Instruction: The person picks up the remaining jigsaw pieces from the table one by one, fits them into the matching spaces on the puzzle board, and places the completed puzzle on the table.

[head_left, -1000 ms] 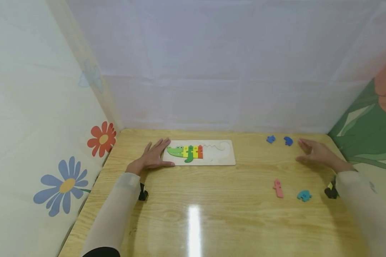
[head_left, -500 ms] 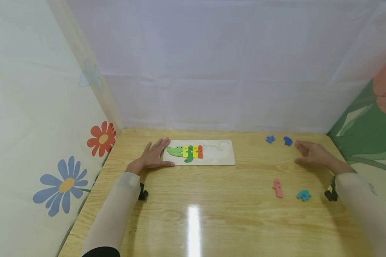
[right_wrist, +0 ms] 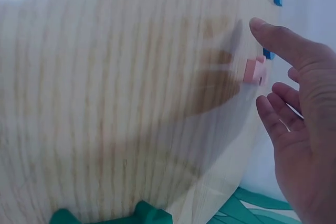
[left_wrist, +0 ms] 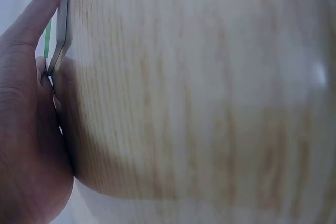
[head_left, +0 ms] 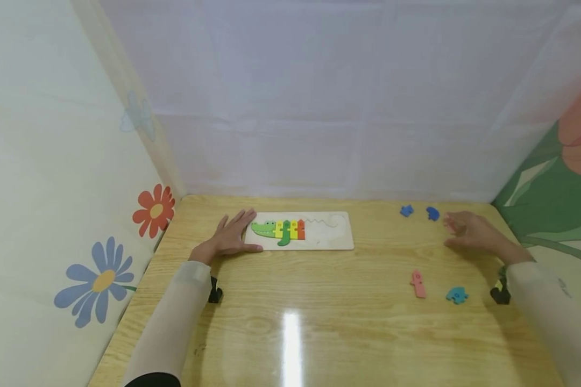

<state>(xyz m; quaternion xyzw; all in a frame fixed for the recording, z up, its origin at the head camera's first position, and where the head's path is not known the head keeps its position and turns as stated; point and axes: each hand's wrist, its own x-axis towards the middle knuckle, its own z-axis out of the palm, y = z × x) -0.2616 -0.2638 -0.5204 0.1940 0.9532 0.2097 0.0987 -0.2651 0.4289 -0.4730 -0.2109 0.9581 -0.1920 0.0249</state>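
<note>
puzzle board (head_left: 326,237) holds joined crocodile pieces (head_left: 286,230); left grip (head_left: 229,235) spread against it, right grip (head_left: 478,233) fingers apart.

The wood-grained desk (head_left: 252,301) carried a pale board (head_left: 330,237) touching the left hand (head_left: 228,235). Just left of the right hand (head_left: 476,232) lay a dark blue piece (head_left: 433,213), then a lighter blue piece (head_left: 406,210); a pale pink piece (right_wrist: 254,71) showed between its thumb and fingers. A coral piece (head_left: 418,284) and a teal piece (head_left: 457,295) lay nearer the wearer.
</note>
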